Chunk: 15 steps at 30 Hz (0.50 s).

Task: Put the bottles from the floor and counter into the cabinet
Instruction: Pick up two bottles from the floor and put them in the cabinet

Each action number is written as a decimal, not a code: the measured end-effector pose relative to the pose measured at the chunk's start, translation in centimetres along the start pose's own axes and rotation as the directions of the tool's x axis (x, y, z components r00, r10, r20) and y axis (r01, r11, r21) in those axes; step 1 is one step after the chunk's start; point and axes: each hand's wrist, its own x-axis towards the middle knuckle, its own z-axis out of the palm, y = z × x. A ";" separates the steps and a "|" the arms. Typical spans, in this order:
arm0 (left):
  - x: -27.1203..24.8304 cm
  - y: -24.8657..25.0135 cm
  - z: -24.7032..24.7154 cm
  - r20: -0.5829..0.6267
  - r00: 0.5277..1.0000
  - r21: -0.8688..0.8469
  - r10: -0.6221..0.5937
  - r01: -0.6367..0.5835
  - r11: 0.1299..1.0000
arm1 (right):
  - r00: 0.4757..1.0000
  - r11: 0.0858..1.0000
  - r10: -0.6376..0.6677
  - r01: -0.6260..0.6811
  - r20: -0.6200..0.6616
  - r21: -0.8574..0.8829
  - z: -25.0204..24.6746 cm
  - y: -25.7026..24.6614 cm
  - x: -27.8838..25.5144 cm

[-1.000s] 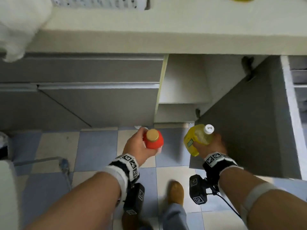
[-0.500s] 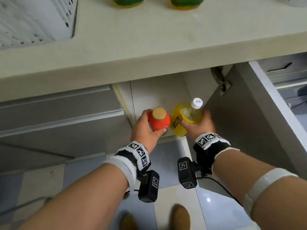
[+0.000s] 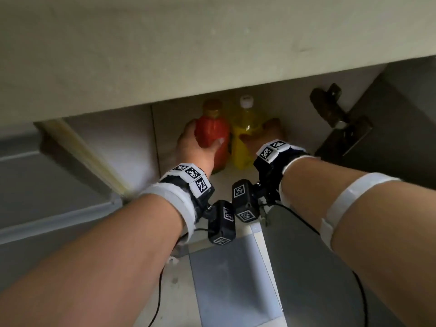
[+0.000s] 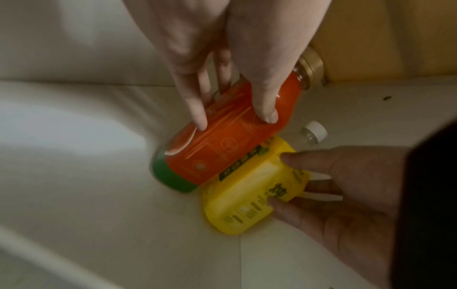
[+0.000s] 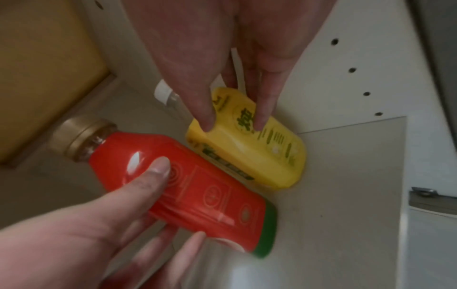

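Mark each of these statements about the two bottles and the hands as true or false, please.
1. The left hand holds the red bottle. True.
2. The yellow bottle has a gold cap. False: its cap is white; the gold cap is on the red bottle.
3. Both bottles are inside the cabinet, under the counter. True.
4. The right hand is empty. False: it grips the yellow bottle.
5. The red bottle has a green band at its base. True.
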 end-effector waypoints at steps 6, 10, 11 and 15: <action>3.9 -0.5 2.7 0.056 0.996 -0.097 0.063 -0.057 0.994 | 0.998 0.998 -0.055 0.053 -0.040 -0.043 0.8 0.7 2.7; 5.9 -0.9 3.4 0.097 0.993 -0.121 0.071 -0.059 0.991 | 0.994 0.997 -0.068 0.065 -0.087 -0.038 1.2 0.5 3.5; 6.1 -1.0 3.5 0.111 0.992 -0.112 0.057 -0.045 0.993 | 0.993 0.997 -0.070 0.068 -0.097 -0.029 1.3 0.5 3.4; 4.8 -0.5 3.0 0.141 0.989 -0.095 0.037 -0.023 0.995 | 0.995 0.999 -0.047 0.046 -0.087 -0.014 1.3 1.1 1.4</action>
